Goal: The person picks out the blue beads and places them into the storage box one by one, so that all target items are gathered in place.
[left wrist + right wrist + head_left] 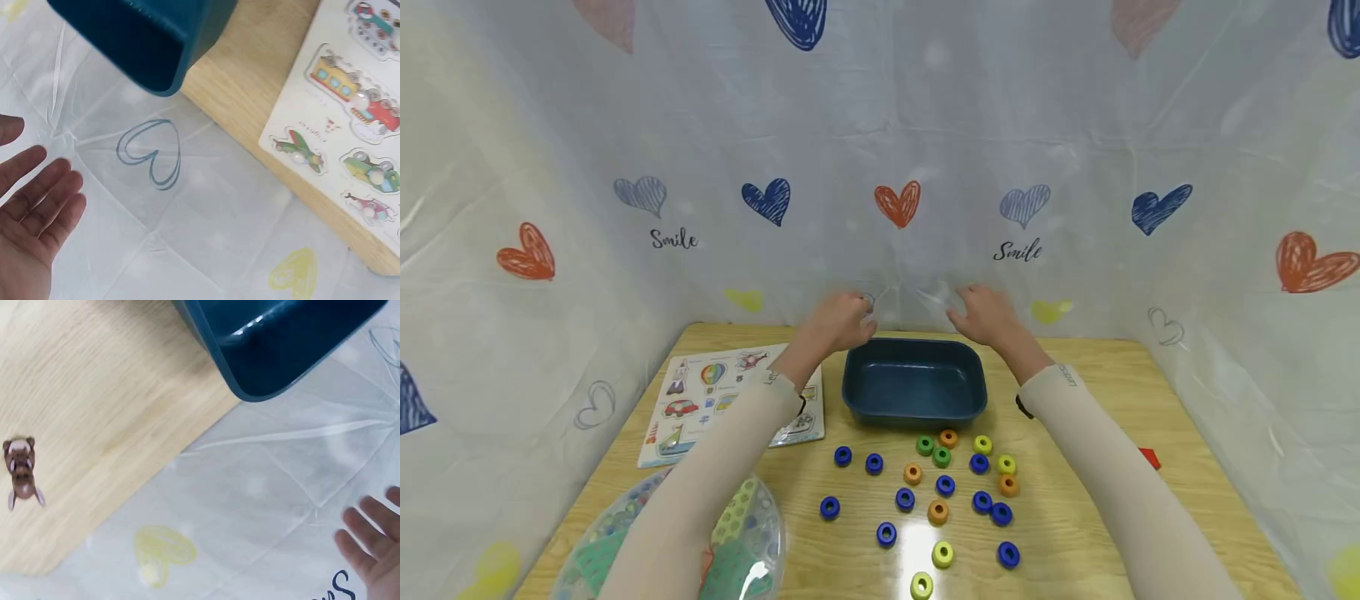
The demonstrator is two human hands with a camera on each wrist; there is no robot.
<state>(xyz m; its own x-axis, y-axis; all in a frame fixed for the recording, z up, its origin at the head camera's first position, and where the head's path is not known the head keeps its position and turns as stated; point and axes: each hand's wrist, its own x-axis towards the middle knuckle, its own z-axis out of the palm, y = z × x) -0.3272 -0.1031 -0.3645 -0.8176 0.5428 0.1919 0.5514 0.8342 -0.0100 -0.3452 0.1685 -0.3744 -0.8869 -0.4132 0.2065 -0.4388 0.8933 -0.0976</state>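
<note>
A dark blue rectangular tray stands at the table's far edge with nothing inside. My left hand hovers beyond its left corner, and my right hand is beyond its right corner, both apart from the tray. In the left wrist view the left hand shows loosely extended fingers and holds nothing. The right wrist view has the right hand with fingers spread, also holding nothing. Nearer me lie several small rings: blue, green, orange and yellow.
A picture puzzle board lies left of the tray. At the near left is a clear round container with green perforated pieces. A red piece lies at the right; a small brown animal figure appears in the right wrist view.
</note>
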